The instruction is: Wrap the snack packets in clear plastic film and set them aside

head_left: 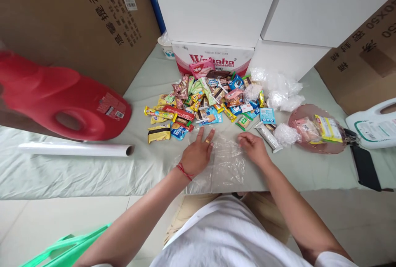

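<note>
A clear plastic bag [227, 166] lies flat and crinkled on the table in front of me. My left hand [199, 149] rests on its left part, palm down, fingers spread and pointing at the snacks. At the bag's upper right edge, my right hand [253, 147] has its thumb and fingers pinched together on the film. Just beyond both hands spreads a pile of small wrapped snacks [210, 98]. A yellow-wrapped snack [159, 133] sits at the pile's near left, and a silver-wrapped bar [268, 136] lies right of my right hand.
Left are a red jug [68, 98] and a white roll [77, 149]. Crumpled clear plastic [280, 89], a pink plate [301, 145] with snacks, a black phone [366, 168] and a white bottle [374, 124] are right. White boxes [213, 7] and cardboard boxes [62, 15] stand behind.
</note>
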The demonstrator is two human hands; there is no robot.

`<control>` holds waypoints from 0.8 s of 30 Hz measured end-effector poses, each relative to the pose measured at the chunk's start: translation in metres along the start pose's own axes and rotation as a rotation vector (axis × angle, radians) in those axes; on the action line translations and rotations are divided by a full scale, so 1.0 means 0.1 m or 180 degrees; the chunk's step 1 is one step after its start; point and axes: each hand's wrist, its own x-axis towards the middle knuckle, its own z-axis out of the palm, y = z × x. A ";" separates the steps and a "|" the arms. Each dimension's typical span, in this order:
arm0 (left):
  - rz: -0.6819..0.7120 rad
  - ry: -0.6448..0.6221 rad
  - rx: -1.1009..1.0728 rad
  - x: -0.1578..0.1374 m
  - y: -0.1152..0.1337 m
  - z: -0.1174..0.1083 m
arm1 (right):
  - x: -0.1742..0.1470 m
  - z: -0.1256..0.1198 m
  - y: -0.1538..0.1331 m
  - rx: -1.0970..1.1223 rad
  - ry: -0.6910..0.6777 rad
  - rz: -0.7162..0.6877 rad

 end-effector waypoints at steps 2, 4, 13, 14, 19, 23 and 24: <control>-0.0211 -0.0157 0.0150 0.03 -0.06 -0.08 | 0.10 -0.12 0.16 0.0344 0.0465 0.0597; -0.0360 -0.0306 0.0316 0.04 -0.10 -0.10 | 0.13 -0.23 0.22 0.0249 0.0720 0.0816; -0.0231 0.0180 -0.0030 0.00 -0.19 0.10 | 0.21 0.22 -0.25 -0.1020 0.0114 -0.0250; -0.0178 0.0292 -0.0088 -0.02 -0.24 0.14 | 0.27 0.21 -0.20 -0.1042 0.0076 -0.0020; 0.0068 0.0659 -0.0163 -0.12 -0.49 0.38 | 0.46 -0.21 0.06 -0.1521 -0.0051 0.0456; 0.0257 0.0664 -0.0058 -0.11 -0.48 0.44 | 0.76 -0.40 -0.28 -0.2198 -0.0229 -0.0135; 0.0406 0.0652 -0.0034 -0.10 -0.44 0.44 | 0.90 -0.37 -0.43 -0.2344 -0.0287 -0.0449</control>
